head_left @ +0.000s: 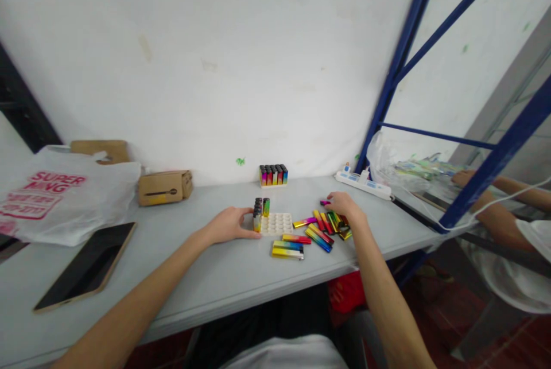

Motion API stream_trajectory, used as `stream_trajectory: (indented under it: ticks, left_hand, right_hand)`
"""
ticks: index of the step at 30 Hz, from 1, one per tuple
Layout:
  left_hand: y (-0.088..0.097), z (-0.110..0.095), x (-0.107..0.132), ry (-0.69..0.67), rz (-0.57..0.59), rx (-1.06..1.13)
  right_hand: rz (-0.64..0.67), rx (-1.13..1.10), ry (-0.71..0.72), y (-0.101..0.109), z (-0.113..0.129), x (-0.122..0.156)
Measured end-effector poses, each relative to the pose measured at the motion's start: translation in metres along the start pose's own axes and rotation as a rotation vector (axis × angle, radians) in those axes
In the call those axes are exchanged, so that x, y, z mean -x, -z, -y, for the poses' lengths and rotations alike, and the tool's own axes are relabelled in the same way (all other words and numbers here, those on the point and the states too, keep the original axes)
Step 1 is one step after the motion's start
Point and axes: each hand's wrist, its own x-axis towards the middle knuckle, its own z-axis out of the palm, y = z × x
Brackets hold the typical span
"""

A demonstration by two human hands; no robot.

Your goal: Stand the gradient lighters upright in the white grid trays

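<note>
A white tray (278,224) with rows of round holes lies on the table, and several colourful lighters (257,217) stand upright at its left end. My left hand (230,224) grips that end, with the thumb at the front corner and the fingers behind. To the right of the tray is a loose pile of shiny lighters (318,238) in red, yellow, blue and green, lying on their sides. Over the far side of this pile, my right hand (341,205) has its fingers closed on a purple lighter (324,202), whose end shows at the fingertips.
Near the wall stands a second tray full of lighters (273,175). A power strip (364,183) lies at the back right beside a blue metal frame (394,79). On the left are a cardboard box (161,187), a plastic bag (64,191) and a tablet (88,265). Another person's arm (495,208) is at far right.
</note>
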Motion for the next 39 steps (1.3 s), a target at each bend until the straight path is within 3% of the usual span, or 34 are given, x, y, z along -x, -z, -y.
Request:
stream_trajectory:
  ticks: [6,12,17,26,32,36,39]
  left_hand:
    - [-0.001,0.001,-0.001,0.004,-0.007,-0.012]
    - [-0.002,0.002,-0.001,0.017,-0.006,-0.005]
    - [-0.001,0.002,-0.001,0.022,-0.002,-0.009]
    - [-0.002,0.002,-0.001,0.018,-0.007,-0.01]
    - [-0.003,0.003,-0.001,0.021,0.002,-0.01]
    - [-0.004,0.004,-0.001,0.005,-0.011,-0.01]
    - [-0.003,0.003,0.0,-0.01,-0.015,-0.002]
  right_hand:
    - [-0.087,-0.063,-0.029,0.019,-0.008,0.009]
    - [0.051,-0.124,0.004,0.038,-0.015,0.025]
    - [0.133,-0.075,0.021,0.03,0.001,0.021]
    - [-0.005,-0.016,0.059,0.003,0.025,0.009]
    - [-0.078,-0.053,0.146,0.009,0.036,0.01]
    - [-0.149,-0.251,0.279,0.018,0.054,0.014]
    - [-0.077,-0.579,0.38,0.016,0.069,0.019]
